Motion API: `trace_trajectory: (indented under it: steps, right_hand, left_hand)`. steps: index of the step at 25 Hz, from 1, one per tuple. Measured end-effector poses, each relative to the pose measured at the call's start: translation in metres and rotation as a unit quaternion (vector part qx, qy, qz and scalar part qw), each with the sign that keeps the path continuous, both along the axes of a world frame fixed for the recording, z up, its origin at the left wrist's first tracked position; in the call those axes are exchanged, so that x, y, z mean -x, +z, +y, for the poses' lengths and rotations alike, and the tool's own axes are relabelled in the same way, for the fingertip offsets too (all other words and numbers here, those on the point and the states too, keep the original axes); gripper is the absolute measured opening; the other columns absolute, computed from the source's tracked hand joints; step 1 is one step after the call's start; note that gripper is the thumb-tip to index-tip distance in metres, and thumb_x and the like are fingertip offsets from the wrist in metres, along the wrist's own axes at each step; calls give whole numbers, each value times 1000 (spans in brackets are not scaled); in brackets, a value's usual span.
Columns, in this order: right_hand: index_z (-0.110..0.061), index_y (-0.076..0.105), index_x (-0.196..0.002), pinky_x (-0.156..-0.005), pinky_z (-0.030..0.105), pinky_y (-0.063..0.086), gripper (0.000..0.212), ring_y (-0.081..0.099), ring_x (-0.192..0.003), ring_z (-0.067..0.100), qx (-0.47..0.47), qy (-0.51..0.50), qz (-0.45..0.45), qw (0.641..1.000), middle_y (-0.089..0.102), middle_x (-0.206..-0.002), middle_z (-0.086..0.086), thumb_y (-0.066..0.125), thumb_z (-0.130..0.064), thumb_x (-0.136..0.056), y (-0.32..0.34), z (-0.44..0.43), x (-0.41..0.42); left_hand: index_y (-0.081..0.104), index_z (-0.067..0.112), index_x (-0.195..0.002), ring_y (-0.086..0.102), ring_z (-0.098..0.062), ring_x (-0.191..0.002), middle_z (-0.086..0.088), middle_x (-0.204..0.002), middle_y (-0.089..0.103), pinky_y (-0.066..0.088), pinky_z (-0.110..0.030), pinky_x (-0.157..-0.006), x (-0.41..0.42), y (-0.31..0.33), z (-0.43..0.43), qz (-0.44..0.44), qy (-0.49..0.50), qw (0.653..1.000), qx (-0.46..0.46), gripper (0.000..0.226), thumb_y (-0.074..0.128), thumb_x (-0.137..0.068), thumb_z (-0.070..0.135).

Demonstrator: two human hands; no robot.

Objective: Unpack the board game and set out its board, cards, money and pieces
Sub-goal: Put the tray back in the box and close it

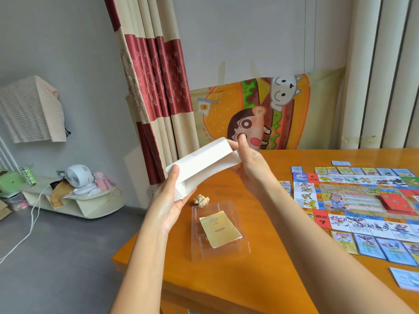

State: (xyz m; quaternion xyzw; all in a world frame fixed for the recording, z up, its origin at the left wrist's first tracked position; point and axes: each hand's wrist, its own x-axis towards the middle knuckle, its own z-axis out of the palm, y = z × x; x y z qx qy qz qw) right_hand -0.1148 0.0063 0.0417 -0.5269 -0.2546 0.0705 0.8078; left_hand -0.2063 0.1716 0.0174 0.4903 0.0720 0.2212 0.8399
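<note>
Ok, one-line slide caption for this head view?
Left hand and right hand hold a white box above the table; clear tray with booklet below, board and cards laid out right.

Location type: domestic room. Indicators: red-and-cream curtain (156,87), cartoon burger wall hanging (260,114), orange wooden table (249,279), small white fan (79,177) on a low cream shelf (90,206), white cable (27,227) trailing across grey floor (68,268)

1 ea – box (204,164), tray (217,254), board (353,196)
</note>
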Motion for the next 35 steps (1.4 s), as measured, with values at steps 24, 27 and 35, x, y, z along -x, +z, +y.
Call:
trace_trajectory:
  steps: [24,27,35]
  right_hand:
    - [-5,34,-137,-106,34,33,85,34,-133,27,571,-198,51,795,41,-141,10,63,-61,-80,-119,23,27]
    - [-5,33,-131,-89,33,46,82,49,-122,27,493,-168,119,845,49,-134,11,77,-46,-74,-109,12,19]
    - [-8,57,-110,-64,32,59,48,68,-68,20,342,-133,155,917,67,-95,6,70,-45,-81,-101,-13,17]
  left_hand:
    - [64,26,-96,64,-23,-102,-6,-106,68,56,-22,-62,-22,-116,-9,46,156,969,-188,16,62,-82,33]
    - [64,26,-96,64,-19,-101,-2,-105,68,55,-22,-60,-15,-113,-24,29,153,971,-182,10,62,-88,20]
    - [59,27,-96,63,-12,-96,5,-102,65,56,-18,-64,-5,-73,-45,-16,167,976,-137,7,56,-91,23]
